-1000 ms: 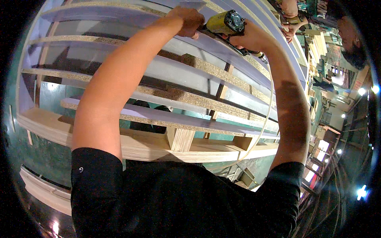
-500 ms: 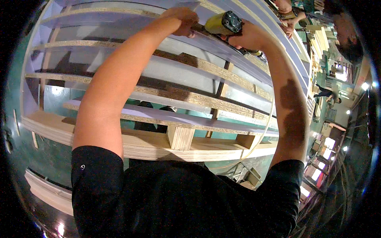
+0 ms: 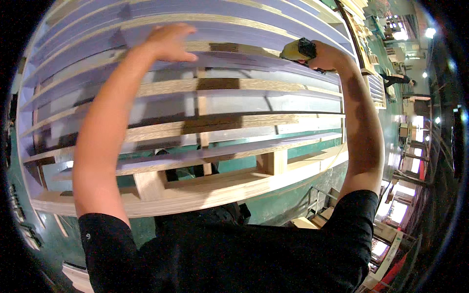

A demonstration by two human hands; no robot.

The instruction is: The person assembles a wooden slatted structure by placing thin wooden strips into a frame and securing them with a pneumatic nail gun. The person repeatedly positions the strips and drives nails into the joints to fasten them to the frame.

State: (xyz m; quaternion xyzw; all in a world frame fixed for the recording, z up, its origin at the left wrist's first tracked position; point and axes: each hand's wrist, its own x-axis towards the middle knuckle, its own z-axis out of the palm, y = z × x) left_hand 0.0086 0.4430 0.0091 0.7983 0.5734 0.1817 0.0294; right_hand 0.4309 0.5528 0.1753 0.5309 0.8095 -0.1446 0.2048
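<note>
My right hand [image 3: 328, 54], upper right of the frame, is wrapped tight around the grip of a yellow-and-black power tool [image 3: 298, 50]; it looks like a nailer or driver, though I can't tell which at this size. Its nose points left, onto a slat near the top of the wooden pallet [image 3: 220, 122]. The pallet fills the middle and upper part of the frame, its pale boards running side to side with gaps between them, chunky blocks showing along the lower edge.

My left hand [image 3: 168, 43], upper centre-left, holds nothing: the fingers are spread loosely and the palm lies flat on, or just above, one of the upper slats. I can't tell whether it presses down or only hovers. The two hands are well apart along the same band of boards.

I judge this to be the fastening step, with the tool set at a slat and the free hand steadying the board. The next move would call for the tool's nose square on the wood above a support, and my left fingers kept clear of it.

Below, my black shirt [image 3: 234, 254] fills the bottom of the frame. At the far right, a green workshop floor [image 3: 391, 112] runs past stacked timber and bright lights.
</note>
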